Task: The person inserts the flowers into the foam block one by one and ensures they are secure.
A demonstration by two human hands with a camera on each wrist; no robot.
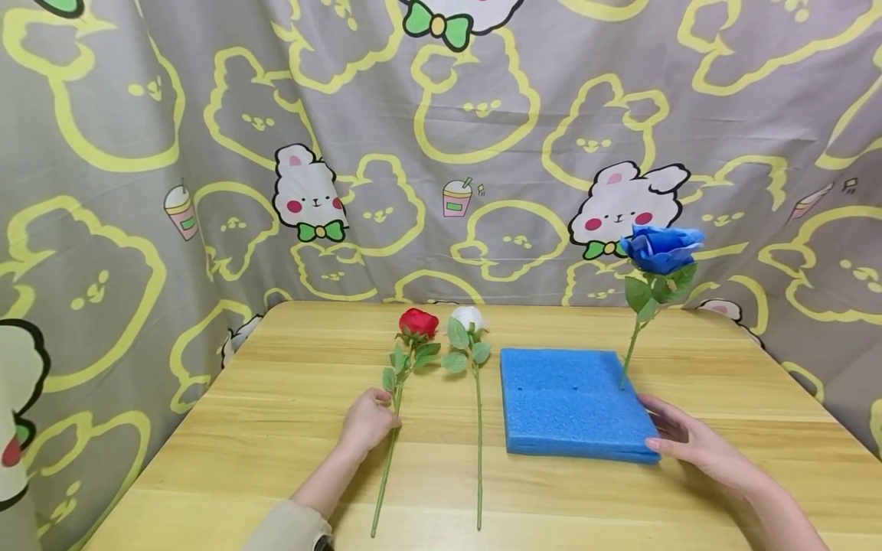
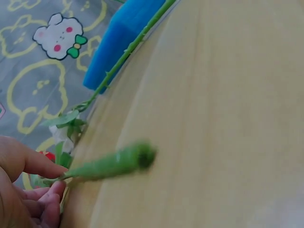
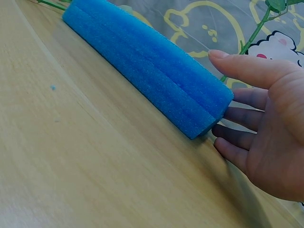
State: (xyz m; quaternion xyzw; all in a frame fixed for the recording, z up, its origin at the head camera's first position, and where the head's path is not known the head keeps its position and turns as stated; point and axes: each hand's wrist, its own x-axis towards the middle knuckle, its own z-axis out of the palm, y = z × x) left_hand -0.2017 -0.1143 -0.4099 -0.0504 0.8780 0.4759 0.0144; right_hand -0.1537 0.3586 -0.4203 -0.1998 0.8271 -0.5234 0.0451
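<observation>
My left hand pinches the green stem of a red rose between thumb and fingers, about midway along it. In the left wrist view the stem's cut end points toward the camera, blurred. To its right lies a white rose, bloom toward the back. A blue foam block sits right of that, with two small holes in its top. Upright in its right side stands a blue rose. At the block's right edge rests my right hand, thumb over the upper edge and fingers extended along the side.
The wooden table carries all of these things. Behind it and to both sides hangs a grey curtain with yellow cartoon outlines. Tiny blue crumbs lie on the tabletop in front of the foam.
</observation>
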